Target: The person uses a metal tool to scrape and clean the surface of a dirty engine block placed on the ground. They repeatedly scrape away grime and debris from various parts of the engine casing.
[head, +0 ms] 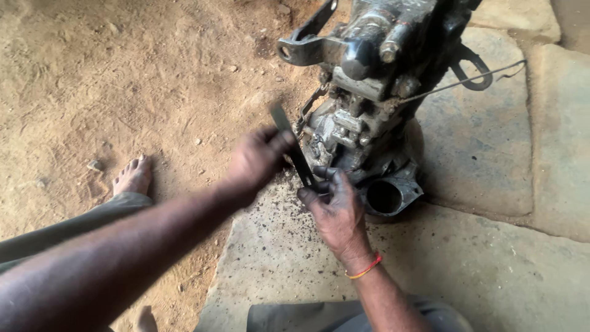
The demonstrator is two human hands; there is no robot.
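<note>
Left hand (pixel 258 161) pinches the upper half of a thin dark blade (pixel 294 147), fingers closed on it; right hand (pixel 335 209) grips the blade's lower end, fingertips curled tight, red-and-yellow thread band (pixel 364 268) on the wrist; blade runs slanted from upper left to lower right, its lower end at the near face of the engine (pixel 369 104); both hands closed on the same strip, none free.

Engine is a greasy dark block standing on a stone slab (pixel 467 264), near the slab's left edge where it meets the dirt floor (pixel 123 80); round open port (pixel 385 197) faces the camera just right of the right hand; a thin wire (pixel 473 79) sticks out to the right of the block; black flecks scattered on the slab below the hands; a bare foot (pixel 133 177) rests on the dirt at left, trouser leg (pixel 55 230) beside it.

Step in hand, by my reading: scraping or sawing at the engine's near face with the blade held at both ends; whether the blade edge is actually touching metal is hidden by the fingers. Next move calls for keeping the strip taut between both hands, an even stroke along the face, light pressure so the thin blade does not bend or snap, and fingers kept off the edge.
</note>
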